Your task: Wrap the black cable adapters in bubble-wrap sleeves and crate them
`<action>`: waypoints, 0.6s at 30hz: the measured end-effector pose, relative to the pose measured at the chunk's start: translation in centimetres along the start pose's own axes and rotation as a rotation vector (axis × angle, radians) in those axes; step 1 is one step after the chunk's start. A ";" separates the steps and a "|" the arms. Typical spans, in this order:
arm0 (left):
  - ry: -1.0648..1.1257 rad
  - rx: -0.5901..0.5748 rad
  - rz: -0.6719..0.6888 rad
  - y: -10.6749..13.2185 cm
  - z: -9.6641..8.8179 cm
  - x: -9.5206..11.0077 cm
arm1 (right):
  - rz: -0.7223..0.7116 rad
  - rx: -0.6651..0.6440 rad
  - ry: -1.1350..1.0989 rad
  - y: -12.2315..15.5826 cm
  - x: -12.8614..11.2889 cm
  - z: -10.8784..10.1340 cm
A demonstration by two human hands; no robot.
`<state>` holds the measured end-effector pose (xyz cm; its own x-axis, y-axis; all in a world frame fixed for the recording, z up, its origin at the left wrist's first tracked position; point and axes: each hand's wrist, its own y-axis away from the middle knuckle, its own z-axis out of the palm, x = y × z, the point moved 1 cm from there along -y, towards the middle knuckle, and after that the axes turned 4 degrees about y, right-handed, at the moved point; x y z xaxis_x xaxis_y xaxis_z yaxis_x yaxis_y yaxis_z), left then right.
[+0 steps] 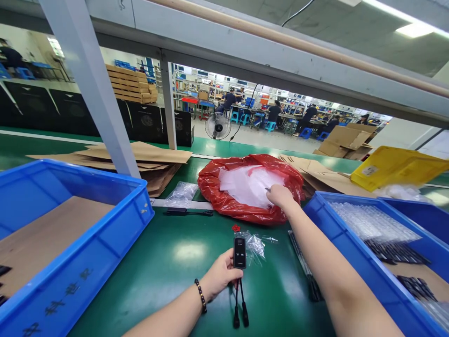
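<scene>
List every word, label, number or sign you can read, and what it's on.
"科 世 纪", probably: dark characters on the left blue bin; one more at the picture's bottom edge is unclear.
Device in the left hand: pale marks, too small to read.
Yellow bin: white label, unreadable.
Black boxes behind: white print, too small.

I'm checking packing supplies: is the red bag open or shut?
The red bag is open: its mouth is spread wide around white material inside.
</scene>
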<state>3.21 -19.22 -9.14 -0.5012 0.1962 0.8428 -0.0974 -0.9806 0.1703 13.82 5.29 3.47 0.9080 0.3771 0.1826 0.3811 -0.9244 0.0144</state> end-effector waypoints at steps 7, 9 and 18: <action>0.027 -0.124 -0.037 0.9 0.4 1.0 | 0.095 0.218 -1.145 9.5 0.5 4.0; 0.032 -0.199 -0.065 1.1 0.5 0.9 | 0.106 0.198 -1.437 11.4 -0.3 5.9; 0.006 -0.361 -0.120 1.1 0.5 0.5 | 0.000 0.146 -1.549 15.4 -3.7 9.1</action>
<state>3.24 -20.23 -8.24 -0.4728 0.3112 0.8244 -0.4520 -0.8888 0.0763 17.91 -9.85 -5.92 0.1604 0.1500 -0.9756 0.3106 -0.9459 -0.0943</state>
